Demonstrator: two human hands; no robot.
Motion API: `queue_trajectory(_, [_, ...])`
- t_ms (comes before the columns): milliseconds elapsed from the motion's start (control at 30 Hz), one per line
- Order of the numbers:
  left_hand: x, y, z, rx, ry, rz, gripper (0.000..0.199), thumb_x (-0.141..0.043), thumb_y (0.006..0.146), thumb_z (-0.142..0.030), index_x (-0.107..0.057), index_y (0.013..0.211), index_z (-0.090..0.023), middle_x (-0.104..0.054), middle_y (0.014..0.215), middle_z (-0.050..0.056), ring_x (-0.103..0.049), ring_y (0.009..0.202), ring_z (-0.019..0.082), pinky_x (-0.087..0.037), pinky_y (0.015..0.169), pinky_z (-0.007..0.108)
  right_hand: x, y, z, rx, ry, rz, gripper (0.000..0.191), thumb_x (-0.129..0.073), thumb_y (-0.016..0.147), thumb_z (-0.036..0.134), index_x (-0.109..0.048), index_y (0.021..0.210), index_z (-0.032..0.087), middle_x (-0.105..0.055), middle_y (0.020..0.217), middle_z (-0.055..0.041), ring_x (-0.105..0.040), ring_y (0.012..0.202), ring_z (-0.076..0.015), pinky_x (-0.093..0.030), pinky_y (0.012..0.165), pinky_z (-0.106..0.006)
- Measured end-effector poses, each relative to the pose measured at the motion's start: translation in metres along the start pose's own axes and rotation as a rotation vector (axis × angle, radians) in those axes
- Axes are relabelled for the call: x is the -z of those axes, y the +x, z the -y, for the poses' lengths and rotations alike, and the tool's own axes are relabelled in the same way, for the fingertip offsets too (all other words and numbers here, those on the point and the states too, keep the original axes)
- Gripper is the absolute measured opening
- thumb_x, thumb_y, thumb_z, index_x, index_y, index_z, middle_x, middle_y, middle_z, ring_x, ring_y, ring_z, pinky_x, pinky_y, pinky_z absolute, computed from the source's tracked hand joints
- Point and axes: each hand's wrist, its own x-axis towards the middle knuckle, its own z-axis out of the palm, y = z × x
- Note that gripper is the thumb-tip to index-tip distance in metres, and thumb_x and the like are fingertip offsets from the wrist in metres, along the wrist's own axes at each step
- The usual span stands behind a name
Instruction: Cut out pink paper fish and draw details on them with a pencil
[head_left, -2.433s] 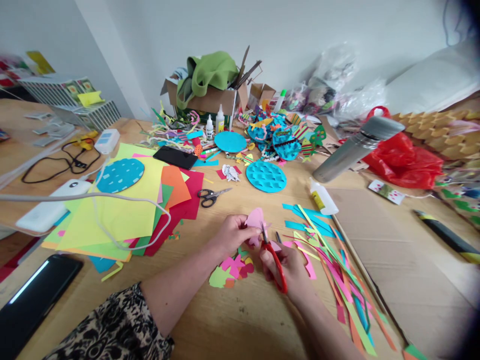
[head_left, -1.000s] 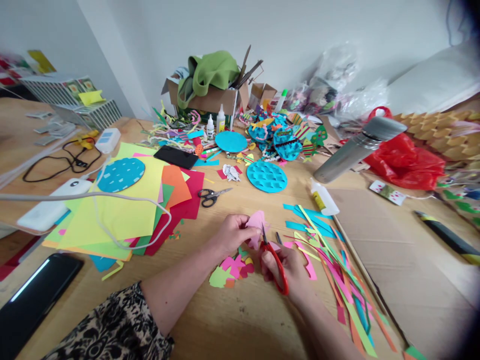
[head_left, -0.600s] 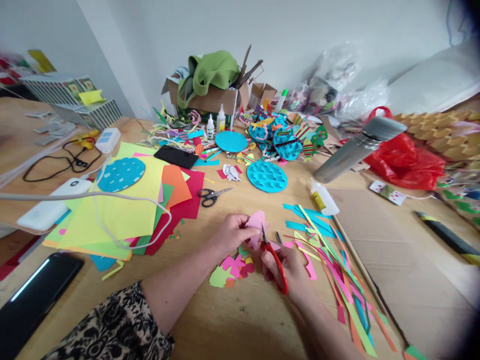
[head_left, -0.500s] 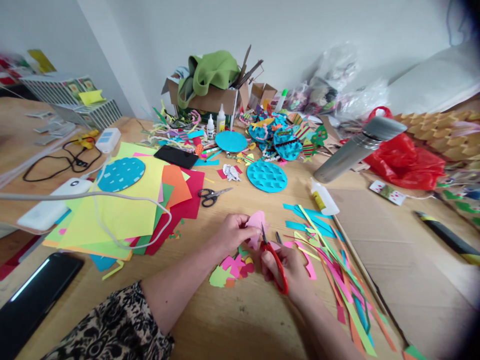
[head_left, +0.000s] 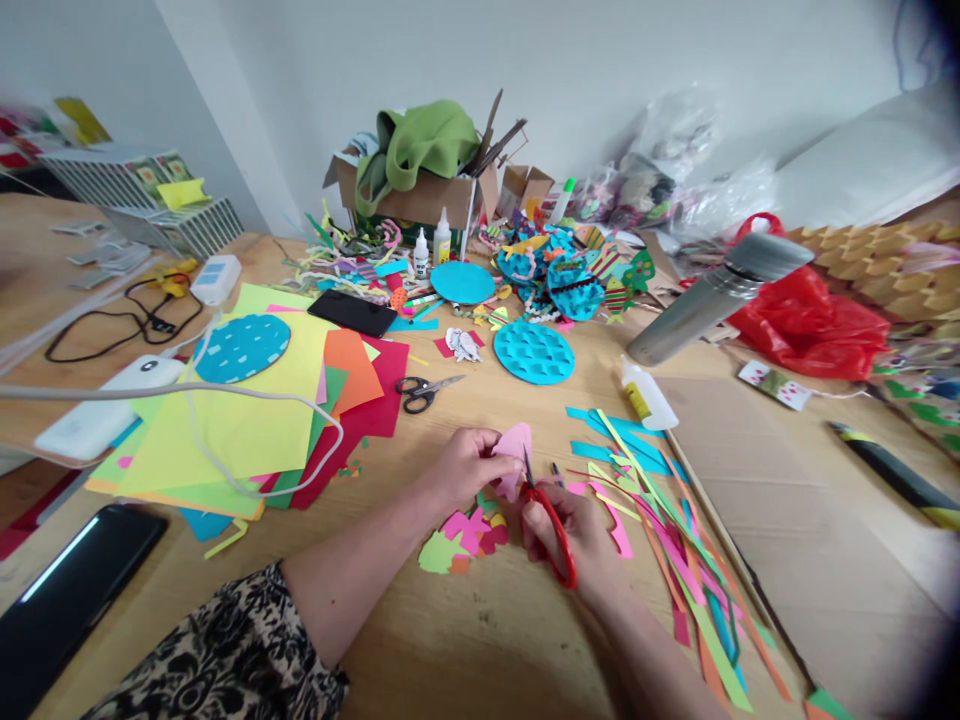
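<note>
Between the thumb and fingers of my left hand point(head_left: 472, 468) is a piece of pink paper point(head_left: 515, 440), held a little above the table. My right hand point(head_left: 574, 525) grips red-handled scissors point(head_left: 559, 540), with the blades against the pink paper's right edge. Below my hands lies a small pile of cut paper shapes point(head_left: 457, 540) in pink, lime and orange. Long coloured paper strips point(head_left: 694, 560) are spread to the right of my right hand. A second pair of scissors, with black handles point(head_left: 418, 394), rests beyond my left hand.
Coloured paper sheets point(head_left: 232, 430) with a white cable across them are at left. Farther back are a blue scalloped disc point(head_left: 533, 352), a glue bottle point(head_left: 649, 395) and a steel flask point(head_left: 712, 300). Flat cardboard point(head_left: 780, 500) covers the right side; a phone point(head_left: 75, 600) lies near left.
The pink paper has turned slightly in my left hand. A pink piece that stuck out beside the scissor blades no longer shows there. Both hands are almost in the same place.
</note>
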Motion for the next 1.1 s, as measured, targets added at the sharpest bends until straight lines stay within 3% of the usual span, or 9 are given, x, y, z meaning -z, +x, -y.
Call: queue_trajectory(1100, [-0.0002, 0.0007, 0.0028, -0.028, -0.039, 0.021, 0.016, -0.064, 0.064, -0.028, -0.055, 0.057, -0.017, -0.056, 0.048, -0.001, -0.047, 0.045, 0.01, -0.032, 0.047, 0.023, 0.0004, 0.0024, -0.0076, 0.004, 0.068, -0.003, 0.046, -0.071, 0.068, 0.06, -0.048, 0.059, 0.021, -0.051, 0.047, 0.0024, -0.046, 0.04, -0.0111, -0.035, 0.041, -0.023])
